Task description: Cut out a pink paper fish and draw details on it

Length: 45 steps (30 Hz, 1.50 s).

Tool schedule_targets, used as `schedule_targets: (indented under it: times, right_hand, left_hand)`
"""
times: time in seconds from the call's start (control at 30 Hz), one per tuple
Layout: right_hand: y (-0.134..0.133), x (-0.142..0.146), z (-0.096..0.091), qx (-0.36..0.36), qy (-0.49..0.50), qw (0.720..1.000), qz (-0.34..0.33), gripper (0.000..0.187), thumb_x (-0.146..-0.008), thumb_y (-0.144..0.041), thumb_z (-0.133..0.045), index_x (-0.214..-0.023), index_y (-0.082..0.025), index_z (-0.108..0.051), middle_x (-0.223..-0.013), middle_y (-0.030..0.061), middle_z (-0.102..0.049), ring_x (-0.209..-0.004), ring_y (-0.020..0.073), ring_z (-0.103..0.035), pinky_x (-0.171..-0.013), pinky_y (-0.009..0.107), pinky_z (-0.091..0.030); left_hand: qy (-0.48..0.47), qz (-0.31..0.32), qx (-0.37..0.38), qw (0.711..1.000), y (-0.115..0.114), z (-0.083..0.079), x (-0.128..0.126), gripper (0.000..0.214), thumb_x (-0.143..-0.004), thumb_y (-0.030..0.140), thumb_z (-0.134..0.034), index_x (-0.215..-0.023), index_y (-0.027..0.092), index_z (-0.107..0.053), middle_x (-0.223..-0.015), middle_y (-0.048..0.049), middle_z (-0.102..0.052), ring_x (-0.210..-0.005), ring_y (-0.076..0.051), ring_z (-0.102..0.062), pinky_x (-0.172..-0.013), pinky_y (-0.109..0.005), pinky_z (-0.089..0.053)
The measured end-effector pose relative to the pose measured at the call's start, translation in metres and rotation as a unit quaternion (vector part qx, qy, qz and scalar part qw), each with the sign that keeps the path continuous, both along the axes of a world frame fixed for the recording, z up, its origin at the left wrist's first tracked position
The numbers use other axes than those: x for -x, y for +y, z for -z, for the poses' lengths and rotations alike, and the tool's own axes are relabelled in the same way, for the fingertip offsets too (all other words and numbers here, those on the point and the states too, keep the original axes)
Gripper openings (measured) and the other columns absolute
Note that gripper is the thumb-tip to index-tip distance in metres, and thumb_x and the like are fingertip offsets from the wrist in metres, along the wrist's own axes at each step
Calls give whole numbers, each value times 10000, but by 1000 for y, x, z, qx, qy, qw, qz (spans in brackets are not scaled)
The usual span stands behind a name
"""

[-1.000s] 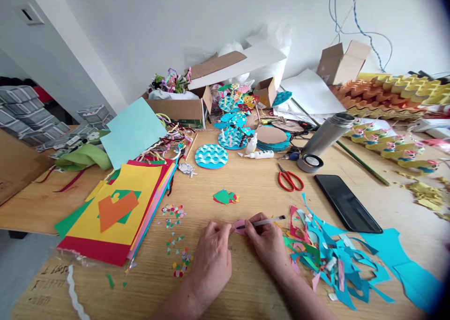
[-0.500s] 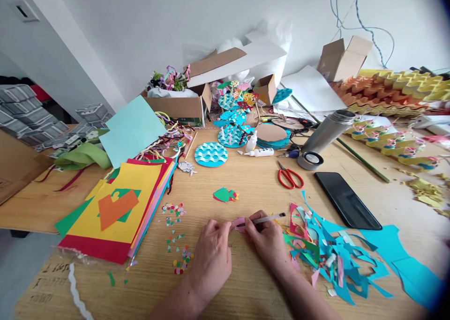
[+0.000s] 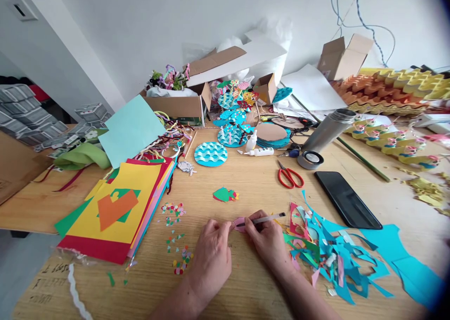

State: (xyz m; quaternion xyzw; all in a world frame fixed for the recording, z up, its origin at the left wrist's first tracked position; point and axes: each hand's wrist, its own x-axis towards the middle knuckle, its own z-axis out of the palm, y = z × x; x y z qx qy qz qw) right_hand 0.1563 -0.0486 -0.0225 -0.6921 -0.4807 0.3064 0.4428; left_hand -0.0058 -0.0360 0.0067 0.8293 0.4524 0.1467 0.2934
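Head: left hand [image 3: 211, 253] pinches pink cutout [image 3: 241, 223] under right hand [image 3: 269, 244]'s pen [image 3: 270, 218].

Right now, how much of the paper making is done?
Done: a green paper fish lies finished on the table, with cut scraps nearby. In hand: the left hand pinches a pink piece while the right hand holds a pen to it. Left: the pink piece looks plain; coloured sheets lie stacked.

Matt wooden table [image 3: 253, 179] (grained), glossy black phone [image 3: 346, 200], brushed-metal flask [image 3: 326, 131].
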Motion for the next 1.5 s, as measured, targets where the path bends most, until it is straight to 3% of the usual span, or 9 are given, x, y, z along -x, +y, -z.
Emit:
schedule_targets:
  times: [0.23, 0.4, 1.5]
  right_hand:
    - [1, 0, 1, 0, -5, 1000, 8, 238, -809, -362, -533, -634, -202, -556, -483, -12, -564, -406, 126, -485, -395, 223, -342]
    - [0, -1, 3, 0, 1, 1000, -4, 239, -832, -360, -524, -668, -194, -574, -550, 9, -620, -457, 137, -533, -430, 226, -371]
    - [-1, -1, 5, 2, 8, 1000, -3, 243, -821, -383, -550, -667, -197, -576, -557, 15, -629, -468, 146, -548, -439, 235, -393]
  left_hand:
    - [4, 1, -8, 1000, 0, 0, 0, 601, -702, -50, -392, -1231, 222, -478, -1055, -43, -578, -1032, -214, -459, -903, -340, -376]
    - [7, 4, -12, 1000, 0, 2, 1, 590, -694, -44, -400, -1218, 215, -480, -1051, -48, -575, -1034, -219, -458, -906, -343, -375]
    - [16, 2, 4, 1000, 0, -2, -1, 608, -706, -48, -387, -1242, 223, -481, -1094, -52, -577, -1060, -219, -460, -933, -355, -374]
